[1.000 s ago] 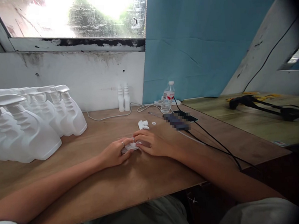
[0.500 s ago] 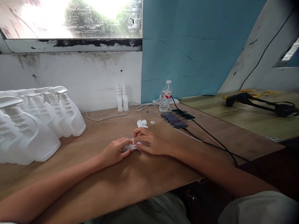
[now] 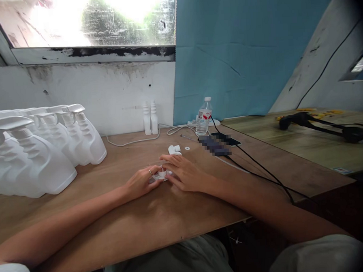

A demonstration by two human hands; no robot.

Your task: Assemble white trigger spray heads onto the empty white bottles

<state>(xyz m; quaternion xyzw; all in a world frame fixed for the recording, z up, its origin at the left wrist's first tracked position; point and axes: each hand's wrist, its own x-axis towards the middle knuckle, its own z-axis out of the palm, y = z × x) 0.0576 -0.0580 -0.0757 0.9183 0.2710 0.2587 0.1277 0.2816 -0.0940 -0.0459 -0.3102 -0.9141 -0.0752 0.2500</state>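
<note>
Both of my hands meet over the tabletop, working on a small white plastic part (image 3: 161, 174) that looks partly clear. My left hand (image 3: 143, 181), with a ring on one finger, pinches its left side between bent fingers and thumb. From the right, my right hand (image 3: 185, 173) has its fingers curled over and against the same part. The fingers cover much of it, so its exact kind is unclear. Just beyond my right fingers lie a white spray trigger head (image 3: 174, 149) and a small white washer (image 3: 187, 148).
Several white spray bottles (image 3: 51, 159) stand close together on the left. Against the wall are two narrow white bottles (image 3: 150, 119). A water bottle (image 3: 204, 116), a phone (image 3: 228, 139), a blurred-out dark item (image 3: 214, 145) and black cables (image 3: 262, 168) occupy the right side.
My right hand has shifted slightly, its fingers now stretched further over the white part. My left hand keeps its pinch. The whole view has drifted a little.
</note>
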